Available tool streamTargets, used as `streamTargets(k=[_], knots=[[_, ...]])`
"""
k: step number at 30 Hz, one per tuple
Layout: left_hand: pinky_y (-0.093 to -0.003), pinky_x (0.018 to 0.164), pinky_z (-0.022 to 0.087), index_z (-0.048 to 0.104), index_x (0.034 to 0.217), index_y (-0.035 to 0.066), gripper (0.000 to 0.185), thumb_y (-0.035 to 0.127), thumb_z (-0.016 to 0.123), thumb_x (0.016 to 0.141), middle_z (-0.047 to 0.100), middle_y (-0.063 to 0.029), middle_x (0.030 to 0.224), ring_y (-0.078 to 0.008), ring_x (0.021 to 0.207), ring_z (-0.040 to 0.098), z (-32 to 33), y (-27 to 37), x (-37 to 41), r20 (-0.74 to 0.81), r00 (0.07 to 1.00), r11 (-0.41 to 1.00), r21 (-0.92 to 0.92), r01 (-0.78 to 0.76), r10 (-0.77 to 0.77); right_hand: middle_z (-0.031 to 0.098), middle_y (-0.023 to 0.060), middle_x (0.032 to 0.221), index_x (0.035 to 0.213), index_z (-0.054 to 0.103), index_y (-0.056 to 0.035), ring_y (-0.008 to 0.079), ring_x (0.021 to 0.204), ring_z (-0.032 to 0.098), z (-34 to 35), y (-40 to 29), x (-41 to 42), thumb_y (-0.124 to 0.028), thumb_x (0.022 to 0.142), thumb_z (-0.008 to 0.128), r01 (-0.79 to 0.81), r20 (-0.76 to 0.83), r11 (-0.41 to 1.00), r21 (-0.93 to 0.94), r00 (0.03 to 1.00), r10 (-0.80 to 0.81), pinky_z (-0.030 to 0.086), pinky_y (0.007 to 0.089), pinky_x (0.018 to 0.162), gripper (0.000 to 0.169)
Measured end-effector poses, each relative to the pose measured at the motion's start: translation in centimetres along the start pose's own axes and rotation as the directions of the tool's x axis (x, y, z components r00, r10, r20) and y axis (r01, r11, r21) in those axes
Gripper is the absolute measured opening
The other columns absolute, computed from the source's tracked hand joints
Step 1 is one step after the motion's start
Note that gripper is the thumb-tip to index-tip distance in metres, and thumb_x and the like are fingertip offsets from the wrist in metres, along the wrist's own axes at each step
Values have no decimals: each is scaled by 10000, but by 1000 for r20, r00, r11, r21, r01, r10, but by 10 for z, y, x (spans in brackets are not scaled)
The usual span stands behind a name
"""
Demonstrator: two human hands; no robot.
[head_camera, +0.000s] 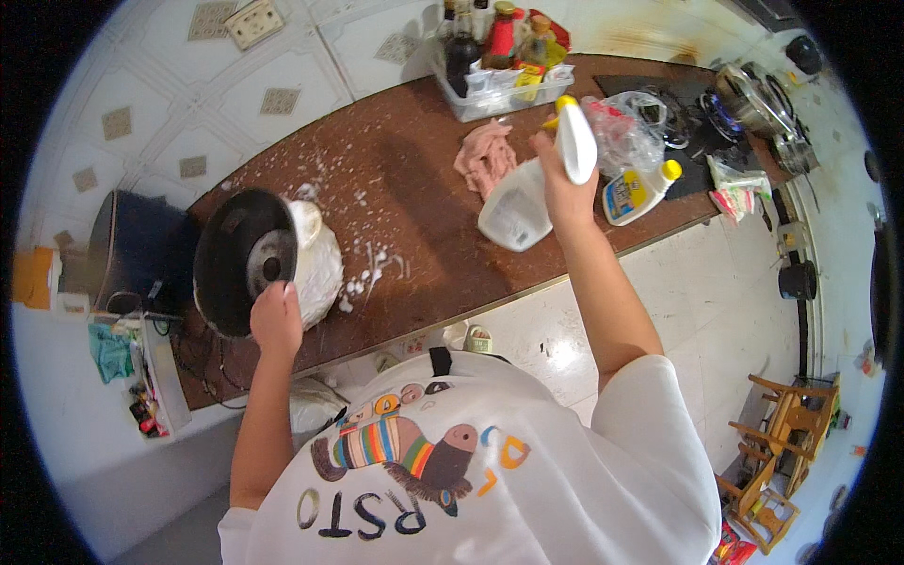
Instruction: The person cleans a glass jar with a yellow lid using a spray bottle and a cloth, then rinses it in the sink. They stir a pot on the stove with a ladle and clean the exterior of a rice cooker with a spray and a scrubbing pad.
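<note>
At the left of the counter, a dark-lined pan [222,254] is tilted up on its side. White foam [321,275] coats its outer surface, facing right. My left hand [277,318] grips the pan near its lower edge. Over the counter's right part, my right hand [568,194] is wrapped around the neck of a translucent spray bottle [519,212] with a white and yellow trigger head [579,141]. A crumpled pink cloth [487,155] lies just behind this bottle. Beside my right wrist stands a second cleaner bottle [632,198] with a yellow cap and a printed label.
Foam flecks [367,272] dot the brown counter [417,282]. Sauce bottles fill a clear plastic bin [494,106] against the tiled wall. A clear plastic bag [628,134] lies near the stove, where a blue flame [720,120] burns by a steel pot [748,99]. Wooden chairs [784,438] stand at lower right.
</note>
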State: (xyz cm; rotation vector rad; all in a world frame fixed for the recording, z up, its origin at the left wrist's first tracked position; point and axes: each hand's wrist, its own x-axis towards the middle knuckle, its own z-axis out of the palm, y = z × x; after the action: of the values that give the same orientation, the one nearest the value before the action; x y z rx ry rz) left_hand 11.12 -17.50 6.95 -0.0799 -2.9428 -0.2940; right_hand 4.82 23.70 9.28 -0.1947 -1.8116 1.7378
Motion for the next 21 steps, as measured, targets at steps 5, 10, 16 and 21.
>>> streamTargets(k=[5,10,16,21], knots=[[-450,688,415,555,846,15,226,214,450,873,579,-179,817,-379,794,543,2,-6,-4,-34,999,1000,16,-21,22,576,107,914,1061,513,-10,221,803,554,-9,16,75,-122,719,715,379,-228,889,-256,870,-436,450,317,749,412],[-454,653,400,533,805,20,238,229,440,873,551,-190,775,-385,763,531,3,5,-1,-81,996,1000,19,-24,26,571,134,1024,1149,482,-16,249,946,551,-20,85,120,-127,699,719,325,-104,855,-404,912,-396,430,347,842,520],[-453,614,393,525,790,21,249,232,424,876,540,-189,750,-385,717,524,3,5,0,-59,998,998,56,15,-11,559,196,1021,1166,471,9,366,971,521,-51,92,102,-201,653,751,85,-94,895,-439,986,-140,423,406,852,621],[-451,638,398,542,824,11,255,228,418,881,544,-190,784,-382,750,528,7,1,-8,-117,993,999,45,5,0,566,152,974,947,588,-30,314,891,553,-119,76,2,-113,708,681,351,54,684,-640,908,-415,440,370,789,270]])
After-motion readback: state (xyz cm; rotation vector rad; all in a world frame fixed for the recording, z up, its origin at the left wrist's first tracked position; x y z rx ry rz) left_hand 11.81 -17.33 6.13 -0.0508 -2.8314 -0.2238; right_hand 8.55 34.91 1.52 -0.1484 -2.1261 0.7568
